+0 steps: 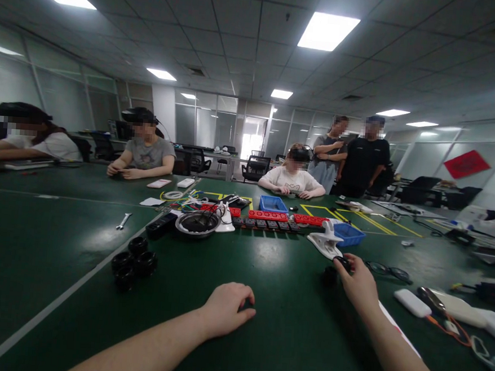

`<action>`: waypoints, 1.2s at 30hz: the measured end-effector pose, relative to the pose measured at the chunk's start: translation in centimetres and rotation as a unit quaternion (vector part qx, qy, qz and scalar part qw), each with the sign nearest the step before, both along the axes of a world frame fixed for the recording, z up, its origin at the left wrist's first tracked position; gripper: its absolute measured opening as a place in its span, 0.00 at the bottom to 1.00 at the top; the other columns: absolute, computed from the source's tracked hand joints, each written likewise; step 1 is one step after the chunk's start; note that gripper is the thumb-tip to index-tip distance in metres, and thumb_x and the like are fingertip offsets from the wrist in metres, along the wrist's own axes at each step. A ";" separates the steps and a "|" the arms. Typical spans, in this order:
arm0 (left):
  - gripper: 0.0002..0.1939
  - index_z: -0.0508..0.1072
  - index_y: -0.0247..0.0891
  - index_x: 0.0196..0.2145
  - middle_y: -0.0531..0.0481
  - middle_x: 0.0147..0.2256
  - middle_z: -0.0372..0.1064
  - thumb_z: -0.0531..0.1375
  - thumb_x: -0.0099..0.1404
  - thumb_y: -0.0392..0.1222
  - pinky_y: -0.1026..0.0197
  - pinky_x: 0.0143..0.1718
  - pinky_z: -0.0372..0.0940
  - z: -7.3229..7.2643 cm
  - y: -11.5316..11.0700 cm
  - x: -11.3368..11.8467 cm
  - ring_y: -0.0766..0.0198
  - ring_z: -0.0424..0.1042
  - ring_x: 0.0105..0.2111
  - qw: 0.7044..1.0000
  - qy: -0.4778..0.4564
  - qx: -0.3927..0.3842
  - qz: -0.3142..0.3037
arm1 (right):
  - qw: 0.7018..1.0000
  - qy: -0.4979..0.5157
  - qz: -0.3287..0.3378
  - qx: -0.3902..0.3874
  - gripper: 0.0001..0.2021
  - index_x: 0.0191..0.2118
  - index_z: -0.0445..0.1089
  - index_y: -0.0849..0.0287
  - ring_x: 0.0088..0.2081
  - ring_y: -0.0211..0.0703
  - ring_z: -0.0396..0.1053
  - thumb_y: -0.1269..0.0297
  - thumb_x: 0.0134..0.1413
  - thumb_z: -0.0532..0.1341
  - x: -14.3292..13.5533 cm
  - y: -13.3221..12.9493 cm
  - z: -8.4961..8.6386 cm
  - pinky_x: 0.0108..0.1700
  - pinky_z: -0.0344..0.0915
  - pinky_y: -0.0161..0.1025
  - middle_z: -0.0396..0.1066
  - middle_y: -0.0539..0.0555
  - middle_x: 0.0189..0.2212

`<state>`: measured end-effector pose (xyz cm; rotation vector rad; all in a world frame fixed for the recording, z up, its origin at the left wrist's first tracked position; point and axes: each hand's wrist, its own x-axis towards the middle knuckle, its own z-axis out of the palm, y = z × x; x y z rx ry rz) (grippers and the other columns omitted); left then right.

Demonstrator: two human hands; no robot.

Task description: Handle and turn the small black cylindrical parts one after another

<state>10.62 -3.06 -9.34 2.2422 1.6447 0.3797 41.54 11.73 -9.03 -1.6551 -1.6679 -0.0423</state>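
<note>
My right hand [360, 284] pinches a black part [342, 263] between thumb and fingers, near the white clip [327, 243]. My left hand [225, 311] lies on the table [275, 334], fingers half-curled, thumb and forefinger apart.

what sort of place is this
Likely an office used as a workroom: a green table with a wrench on it, an office chair beyond, and glass partitions at the back.
</note>
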 end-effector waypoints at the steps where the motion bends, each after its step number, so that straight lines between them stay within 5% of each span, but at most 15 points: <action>1: 0.09 0.68 0.42 0.37 0.54 0.30 0.64 0.56 0.60 0.47 0.64 0.32 0.58 0.0 0.0 0.0 0.63 0.65 0.32 1.000 0.000 0.000 0.000 | 1.000 -0.016 0.007 0.004 0.21 0.46 0.63 0.65 0.39 0.53 0.66 0.55 0.49 0.53 -0.1 -0.1 -0.3 0.41 0.61 0.44 0.69 0.62 0.37; 9: 0.08 0.68 0.41 0.36 0.53 0.30 0.64 0.55 0.60 0.45 0.63 0.33 0.58 0.3 0.1 0.2 0.62 0.64 0.33 1.000 0.001 -0.003 0.000 | 0.989 -0.116 0.086 -0.038 0.16 0.43 0.66 0.62 0.43 0.50 0.66 0.68 0.45 0.58 -1.1 0.1 -1.7 0.47 0.59 0.40 0.69 0.59 0.41; 17: 0.08 0.68 0.42 0.36 0.54 0.29 0.64 0.56 0.60 0.46 0.64 0.32 0.58 0.1 0.0 0.0 0.63 0.64 0.32 1.000 -0.003 0.001 0.001 | 0.991 -0.113 0.043 -0.050 0.20 0.50 0.60 0.63 0.48 0.51 0.62 0.64 0.51 0.54 -0.9 -0.3 -1.7 0.49 0.57 0.41 0.65 0.60 0.47; 26: 0.08 0.68 0.42 0.36 0.55 0.29 0.63 0.55 0.60 0.46 0.64 0.31 0.58 -0.2 0.1 0.0 0.63 0.64 0.32 1.000 -0.003 0.018 -0.005 | 0.985 -0.126 0.031 -0.117 0.20 0.48 0.62 0.60 0.39 0.53 0.68 0.57 0.49 0.56 -0.8 -0.8 -1.8 0.38 0.62 0.42 0.70 0.59 0.39; 30: 0.08 0.68 0.42 0.36 0.55 0.29 0.64 0.56 0.60 0.46 0.64 0.31 0.58 -0.3 0.1 -0.1 0.64 0.65 0.32 1.000 0.003 0.022 -0.005 | 0.991 -0.135 0.016 -0.012 0.25 0.48 0.60 0.65 0.45 0.57 0.63 0.54 0.47 0.57 -1.6 -1.9 -0.5 0.45 0.58 0.46 0.66 0.64 0.43; 33: 0.08 0.68 0.43 0.37 0.55 0.28 0.64 0.56 0.60 0.47 0.65 0.30 0.58 -0.5 0.1 -0.2 0.64 0.65 0.31 1.000 0.003 0.024 -0.007 | 0.983 -0.124 0.083 0.110 0.15 0.40 0.65 0.62 0.45 0.52 0.61 0.56 0.51 0.53 -4.4 -4.0 0.0 0.46 0.56 0.44 0.66 0.62 0.41; 36: 0.08 0.68 0.42 0.36 0.55 0.28 0.64 0.56 0.59 0.46 0.64 0.31 0.58 -0.5 0.2 0.0 0.63 0.65 0.32 0.999 0.007 0.032 -0.003 | 0.943 -0.198 0.266 -0.020 0.17 0.25 0.65 0.59 0.33 0.48 0.64 0.59 0.58 0.46 -8.9 -6.8 -0.7 0.37 0.58 0.41 0.68 0.57 0.26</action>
